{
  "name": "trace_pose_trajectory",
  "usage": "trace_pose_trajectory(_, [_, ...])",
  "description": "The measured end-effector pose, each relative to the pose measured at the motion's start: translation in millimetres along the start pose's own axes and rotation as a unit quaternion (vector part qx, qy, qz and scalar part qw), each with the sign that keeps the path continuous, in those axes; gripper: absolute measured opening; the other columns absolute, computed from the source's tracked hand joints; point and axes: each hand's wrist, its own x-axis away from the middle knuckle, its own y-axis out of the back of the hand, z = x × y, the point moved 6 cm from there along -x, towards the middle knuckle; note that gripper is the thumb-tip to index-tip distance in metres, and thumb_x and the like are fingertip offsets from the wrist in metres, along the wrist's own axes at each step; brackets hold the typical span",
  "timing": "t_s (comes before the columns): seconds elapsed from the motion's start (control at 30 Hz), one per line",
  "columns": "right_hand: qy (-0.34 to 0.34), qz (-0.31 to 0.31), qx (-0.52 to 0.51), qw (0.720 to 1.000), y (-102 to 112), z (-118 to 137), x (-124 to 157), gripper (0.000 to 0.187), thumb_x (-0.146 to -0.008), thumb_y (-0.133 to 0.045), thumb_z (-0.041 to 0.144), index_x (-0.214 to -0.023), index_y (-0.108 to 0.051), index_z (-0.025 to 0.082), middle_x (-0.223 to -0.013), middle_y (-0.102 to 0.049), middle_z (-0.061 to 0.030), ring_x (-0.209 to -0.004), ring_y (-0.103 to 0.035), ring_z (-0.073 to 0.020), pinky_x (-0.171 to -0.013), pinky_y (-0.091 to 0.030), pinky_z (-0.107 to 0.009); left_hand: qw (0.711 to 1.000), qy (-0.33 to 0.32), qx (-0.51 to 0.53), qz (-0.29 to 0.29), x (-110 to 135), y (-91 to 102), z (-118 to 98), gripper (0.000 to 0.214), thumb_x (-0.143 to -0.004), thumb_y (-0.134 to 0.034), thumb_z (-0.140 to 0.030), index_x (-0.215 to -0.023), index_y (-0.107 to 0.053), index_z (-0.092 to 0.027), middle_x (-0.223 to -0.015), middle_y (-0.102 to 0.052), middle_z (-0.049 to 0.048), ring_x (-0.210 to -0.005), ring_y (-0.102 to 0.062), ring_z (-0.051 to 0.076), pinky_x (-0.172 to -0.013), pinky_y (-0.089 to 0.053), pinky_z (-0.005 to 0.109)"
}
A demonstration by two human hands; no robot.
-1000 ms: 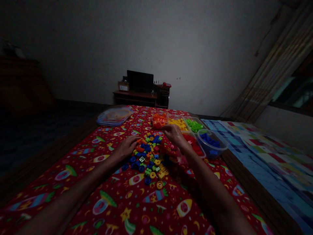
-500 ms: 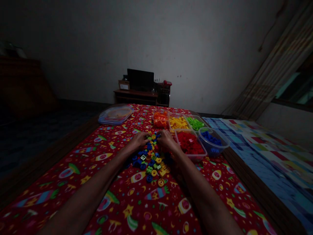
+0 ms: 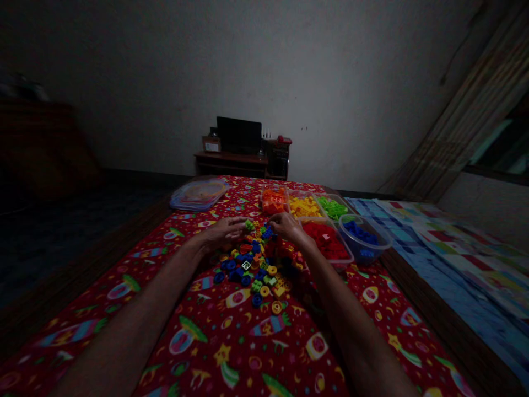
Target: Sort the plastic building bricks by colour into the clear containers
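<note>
A loose heap of small plastic building blocks [image 3: 256, 259] in blue, yellow, green, orange and red lies on the red patterned cloth, with several round wheel-like pieces at its near edge. At the heap's far left side, my left hand [image 3: 225, 229] has its fingertips closed on a green building block [image 3: 249, 225]. Opposite it, my right hand [image 3: 286, 225] is bent in a pinch at a studded blue building block [image 3: 268, 232]; the fingers partly cover the contact. Beside my right hand stands a clear tub of red blocks [image 3: 350, 258].
Behind the red tub are tubs of orange blocks [image 3: 273, 201], yellow blocks [image 3: 305, 208] and green blocks [image 3: 333, 208]. A round tub of blue blocks [image 3: 359, 234] stands at the right. Stacked clear lids [image 3: 198, 196] lie at the far left. A quilted bed [image 3: 446, 242] adjoins the table's right.
My left hand has drawn left and its fingers have straightened, with a green block now showing at the tips. My right hand has lifted slightly away from the heap. The view has shifted a little.
</note>
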Motion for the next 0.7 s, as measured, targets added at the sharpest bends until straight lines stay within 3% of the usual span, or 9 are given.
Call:
trace_pose_trajectory(0.13, [0.029,0.031,0.131,0.990,-22,8,10,0.025,-0.086,-0.051,0.026,-0.095,-0.069,0.011,-0.094,-0.070,-0.0134,-0.086,-0.063,-0.0198,-0.072,-0.042,-0.025,0.997,0.042,0.069,-0.005,4,-5.5,1,0.034,-0.063,-0.080,-0.022,-0.093,-0.066,-0.016,-0.095,-0.072,0.0086,-0.082,-0.069,0.017,-0.074,-0.056,0.022])
trace_pose_trajectory(0.27, [0.035,0.041,0.226,0.973,-38,12,18,0.029,-0.087,-0.050,0.025,-0.109,-0.062,0.011,-0.110,-0.064,-0.0168,-0.103,-0.059,-0.0242,-0.079,-0.043,-0.028,0.993,0.043,0.109,-0.029,9,-10.3,-5,0.025,-0.067,-0.074,-0.012,-0.090,-0.066,-0.015,-0.092,-0.072,0.0073,-0.081,-0.070,0.017,-0.074,-0.058,0.023])
trace_pose_trajectory(0.47, [0.008,0.091,0.185,0.978,-41,8,9,0.025,-0.082,-0.050,0.023,-0.098,-0.067,0.013,-0.098,-0.069,-0.0132,-0.090,-0.063,-0.0219,-0.068,-0.042,-0.026,0.984,0.046,0.139,-0.105,9,-6.3,-6,0.008,-0.080,-0.061,-0.019,-0.080,-0.067,-0.014,-0.078,-0.069,0.0068,-0.075,-0.067,0.015,-0.068,-0.057,0.021])
trace_pose_trajectory(0.57, [-0.011,0.035,0.163,0.986,-30,3,2,0.027,-0.085,-0.045,0.022,-0.097,-0.067,0.011,-0.096,-0.069,-0.0139,-0.087,-0.063,-0.0210,-0.068,-0.040,-0.026,0.987,0.044,0.072,-0.139,5,0.3,-2,0.009,-0.075,-0.066,-0.026,-0.075,-0.066,-0.017,-0.067,-0.064,0.0031,-0.063,-0.063,0.013,-0.055,-0.053,0.020])
trace_pose_trajectory(0.7, [0.005,-0.038,0.174,0.984,-22,5,-7,0.032,-0.092,-0.035,0.023,-0.101,-0.063,0.010,-0.099,-0.067,-0.0149,-0.089,-0.061,-0.0203,-0.072,-0.039,-0.027,0.985,0.006,-0.115,-0.128,-2,4.0,-1,0.023,-0.062,-0.072,-0.034,-0.078,-0.068,-0.018,-0.064,-0.065,0.0003,-0.060,-0.061,0.016,-0.053,-0.049,0.025])
